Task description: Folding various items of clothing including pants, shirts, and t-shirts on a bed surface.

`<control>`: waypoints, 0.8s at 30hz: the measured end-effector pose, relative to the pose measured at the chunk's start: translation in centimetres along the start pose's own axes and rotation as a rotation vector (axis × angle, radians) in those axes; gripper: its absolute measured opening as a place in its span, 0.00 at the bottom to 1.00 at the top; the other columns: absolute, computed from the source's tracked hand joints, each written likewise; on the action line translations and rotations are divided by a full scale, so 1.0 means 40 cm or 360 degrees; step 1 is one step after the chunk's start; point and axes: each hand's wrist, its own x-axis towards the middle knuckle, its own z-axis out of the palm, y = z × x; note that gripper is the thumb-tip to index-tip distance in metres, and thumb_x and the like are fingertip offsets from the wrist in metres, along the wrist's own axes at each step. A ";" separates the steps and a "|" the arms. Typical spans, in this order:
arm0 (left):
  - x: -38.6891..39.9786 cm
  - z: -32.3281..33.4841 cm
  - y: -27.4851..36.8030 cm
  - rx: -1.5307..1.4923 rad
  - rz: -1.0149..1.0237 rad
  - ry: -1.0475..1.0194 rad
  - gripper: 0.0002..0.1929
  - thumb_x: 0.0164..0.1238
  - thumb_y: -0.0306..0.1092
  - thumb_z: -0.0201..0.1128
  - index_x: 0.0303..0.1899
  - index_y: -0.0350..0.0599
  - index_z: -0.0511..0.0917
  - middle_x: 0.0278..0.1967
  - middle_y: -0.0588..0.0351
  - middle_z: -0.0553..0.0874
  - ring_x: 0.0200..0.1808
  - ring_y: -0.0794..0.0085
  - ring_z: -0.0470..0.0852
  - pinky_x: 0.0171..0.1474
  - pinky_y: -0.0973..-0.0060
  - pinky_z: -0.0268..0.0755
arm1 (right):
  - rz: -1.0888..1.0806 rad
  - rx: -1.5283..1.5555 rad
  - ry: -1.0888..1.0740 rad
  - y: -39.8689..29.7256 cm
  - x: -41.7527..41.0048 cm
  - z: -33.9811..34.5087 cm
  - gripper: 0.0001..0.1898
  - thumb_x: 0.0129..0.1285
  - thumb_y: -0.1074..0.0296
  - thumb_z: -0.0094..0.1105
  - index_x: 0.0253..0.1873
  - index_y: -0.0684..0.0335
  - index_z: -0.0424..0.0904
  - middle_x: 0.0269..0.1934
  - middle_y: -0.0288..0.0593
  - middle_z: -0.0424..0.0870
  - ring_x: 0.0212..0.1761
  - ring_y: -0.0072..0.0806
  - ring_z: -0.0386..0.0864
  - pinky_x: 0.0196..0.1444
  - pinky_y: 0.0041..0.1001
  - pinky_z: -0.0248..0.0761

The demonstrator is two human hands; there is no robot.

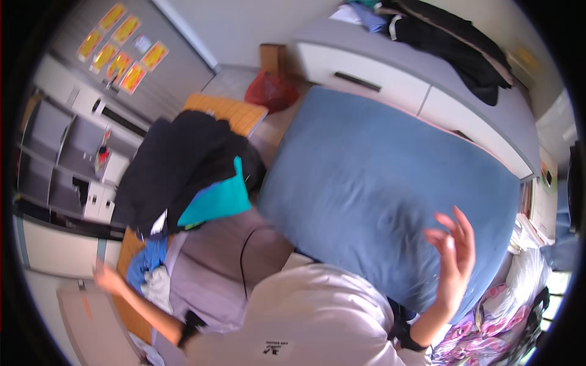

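My right hand [455, 258] is raised over the right side of a bed with a blue fitted sheet [366, 151]. Its fingers are apart and hold nothing. Wrinkles gather in the sheet just left of it. At the far left, my left hand [110, 278] is blurred, one finger sticking out from the rest, and I see nothing in it. Close by lie a blue cloth [146, 263] and a light grey cloth [157, 286]. Beyond them is a large heap of black clothing [183, 160], with a teal cloth [219, 201] at its near side.
White drawers [361, 75] run along the bed's far side, with dark clothes [439, 41] on top. A red plastic bag [272, 91] sits by a brown box [273, 57]. Shelving [50, 151] stands left. Patterned bedding [485, 331] is bunched at lower right.
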 end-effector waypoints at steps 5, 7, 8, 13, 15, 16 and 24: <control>-0.448 -0.073 0.399 -0.0953 0.0013 0.0194 0.11 0.76 0.28 0.58 0.55 0.35 0.77 0.49 0.47 0.82 0.49 0.58 0.81 0.57 0.64 0.75 | 0.0028 0.0032 0.0956 0.022 -0.086 -0.286 0.20 0.79 0.66 0.51 0.70 0.64 0.68 0.52 0.41 0.79 0.39 0.20 0.79 0.35 0.20 0.74; -0.571 -0.077 0.678 -0.1528 0.0475 -0.0692 0.11 0.76 0.22 0.54 0.55 0.36 0.76 0.51 0.47 0.84 0.50 0.63 0.85 0.58 0.68 0.75 | -0.0024 -0.0257 0.1208 0.055 -0.086 -0.337 0.17 0.78 0.66 0.51 0.67 0.63 0.70 0.48 0.39 0.80 0.37 0.19 0.77 0.35 0.19 0.71; -0.632 -0.112 0.855 -0.1706 0.0607 -0.1007 0.11 0.74 0.20 0.54 0.55 0.36 0.76 0.50 0.48 0.84 0.49 0.65 0.85 0.58 0.70 0.75 | -0.0142 -0.0488 0.1293 0.058 -0.083 -0.347 0.17 0.78 0.67 0.52 0.66 0.64 0.71 0.46 0.39 0.80 0.36 0.18 0.76 0.36 0.18 0.69; -0.834 -0.164 1.545 -0.2293 0.1699 -0.1091 0.11 0.69 0.22 0.61 0.52 0.38 0.80 0.46 0.49 0.88 0.49 0.54 0.85 0.57 0.61 0.72 | -0.0331 -0.0980 0.1505 0.113 -0.075 -0.332 0.14 0.75 0.75 0.53 0.62 0.66 0.73 0.42 0.38 0.79 0.32 0.19 0.72 0.34 0.19 0.64; -0.839 -0.130 1.812 -0.2374 0.1693 -0.0831 0.09 0.72 0.23 0.59 0.50 0.39 0.79 0.47 0.46 0.87 0.50 0.50 0.84 0.57 0.59 0.72 | -0.0278 -0.1295 0.1486 0.135 -0.077 -0.311 0.13 0.73 0.76 0.54 0.60 0.67 0.75 0.41 0.38 0.78 0.32 0.19 0.69 0.32 0.20 0.60; -0.829 -0.086 1.938 -0.2441 0.1485 -0.0925 0.10 0.72 0.23 0.59 0.51 0.38 0.79 0.49 0.45 0.86 0.52 0.49 0.84 0.59 0.59 0.73 | -0.0278 -0.1404 0.1512 0.124 -0.070 -0.283 0.11 0.72 0.77 0.55 0.56 0.68 0.77 0.40 0.39 0.78 0.31 0.20 0.68 0.31 0.22 0.59; -0.660 0.033 2.293 -0.2338 0.2164 -0.1149 0.18 0.68 0.34 0.69 0.57 0.41 0.82 0.51 0.42 0.87 0.54 0.48 0.84 0.57 0.61 0.75 | -0.0111 -0.1622 0.1386 0.037 -0.022 -0.275 0.10 0.72 0.69 0.62 0.54 0.66 0.83 0.30 0.44 0.84 0.27 0.29 0.80 0.30 0.26 0.75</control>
